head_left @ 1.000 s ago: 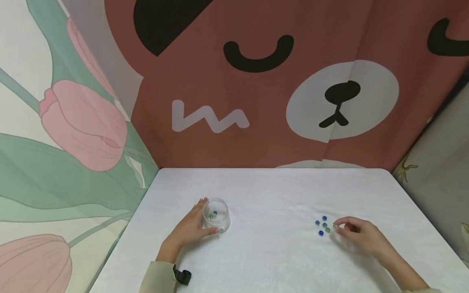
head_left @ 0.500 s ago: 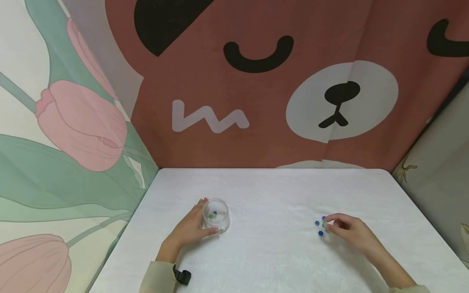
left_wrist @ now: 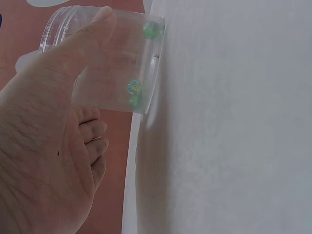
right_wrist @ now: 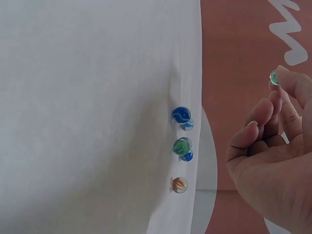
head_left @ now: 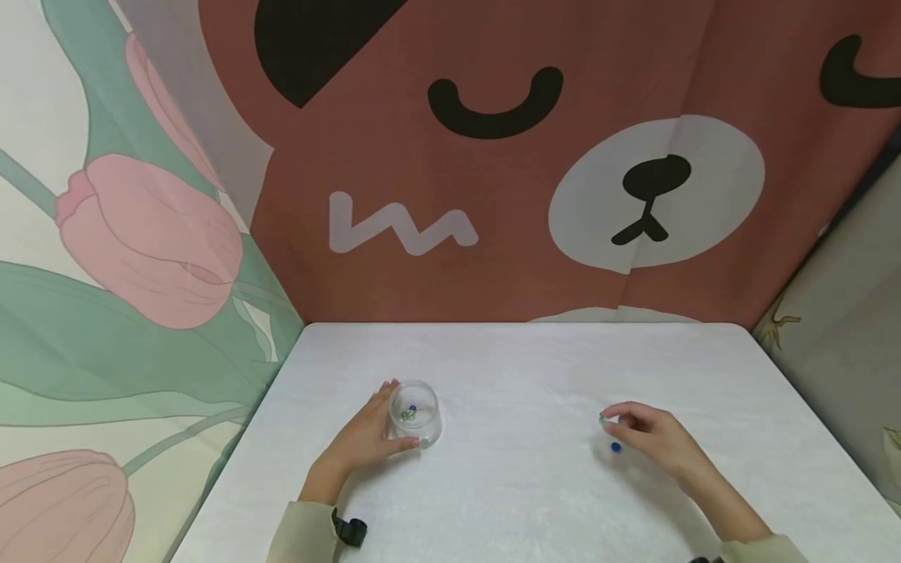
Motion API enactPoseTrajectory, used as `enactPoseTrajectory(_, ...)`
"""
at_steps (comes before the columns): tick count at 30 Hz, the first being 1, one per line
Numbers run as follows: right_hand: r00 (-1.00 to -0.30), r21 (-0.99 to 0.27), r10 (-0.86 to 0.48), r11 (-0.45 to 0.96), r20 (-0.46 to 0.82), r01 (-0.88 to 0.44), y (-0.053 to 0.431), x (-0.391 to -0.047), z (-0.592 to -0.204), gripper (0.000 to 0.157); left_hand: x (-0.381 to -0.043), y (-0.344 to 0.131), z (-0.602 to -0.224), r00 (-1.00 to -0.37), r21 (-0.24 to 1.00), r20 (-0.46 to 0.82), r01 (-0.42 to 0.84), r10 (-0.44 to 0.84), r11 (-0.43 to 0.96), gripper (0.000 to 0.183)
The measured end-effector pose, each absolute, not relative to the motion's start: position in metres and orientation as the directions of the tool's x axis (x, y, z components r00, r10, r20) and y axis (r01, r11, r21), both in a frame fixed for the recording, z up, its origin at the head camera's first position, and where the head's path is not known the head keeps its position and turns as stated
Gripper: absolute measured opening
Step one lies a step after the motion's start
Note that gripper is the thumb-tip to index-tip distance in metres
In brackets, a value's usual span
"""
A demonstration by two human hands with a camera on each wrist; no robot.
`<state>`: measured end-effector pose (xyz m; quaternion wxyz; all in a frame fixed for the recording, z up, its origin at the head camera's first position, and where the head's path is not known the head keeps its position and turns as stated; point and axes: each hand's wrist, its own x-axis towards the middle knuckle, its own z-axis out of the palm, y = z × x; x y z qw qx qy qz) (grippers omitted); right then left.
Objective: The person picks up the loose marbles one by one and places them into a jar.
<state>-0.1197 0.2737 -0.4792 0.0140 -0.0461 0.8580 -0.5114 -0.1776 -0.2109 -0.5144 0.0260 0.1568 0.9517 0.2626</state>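
Note:
My left hand (head_left: 369, 432) grips a clear plastic jar (head_left: 432, 418) standing upright on the white table, thumb on the near side, fingers around the far side. Inside it, several marbles lie on the bottom; a green marble (left_wrist: 151, 30) shows through the wall in the left wrist view. Between thumb and fingertip, my right hand (head_left: 658, 438) pinches a green marble (right_wrist: 274, 78), raised off the table. Below it, the right wrist view has a dark blue marble (right_wrist: 181, 115), a green swirled marble (right_wrist: 182, 146) and an orange-and-white marble (right_wrist: 179, 185) among several on the table.
A white-covered table (head_left: 507, 493) spreads between and in front of both hands. Behind it rises a reddish-brown cloth (head_left: 394, 289) with a bear face. Tulip-patterned fabric (head_left: 162, 242) borders the left, and a grey-beige cloth (head_left: 845, 336) the right.
My right hand has moved left and a little away from me, carrying the pinched marble across the loose ones and now covering most of them. The left hand and jar have stayed put.

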Motion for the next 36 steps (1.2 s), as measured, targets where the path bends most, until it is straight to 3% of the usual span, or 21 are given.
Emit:
enactPoseTrajectory(15,-0.995,-0.906,-0.095,0.422,-0.022,-0.020,0.250,-0.130,-0.475,0.036,-0.180,-0.212,-0.514,-0.951,0.503,0.014,0.273,0.308,0.820,0.115)
enactPoseTrajectory(36,-0.988,-0.933,-0.144,0.345,0.050,-0.098,0.216,-0.139,-0.475,0.032,-0.181,-0.212,-0.514,-0.952,0.493,0.020,0.276,0.306,0.825,0.116)
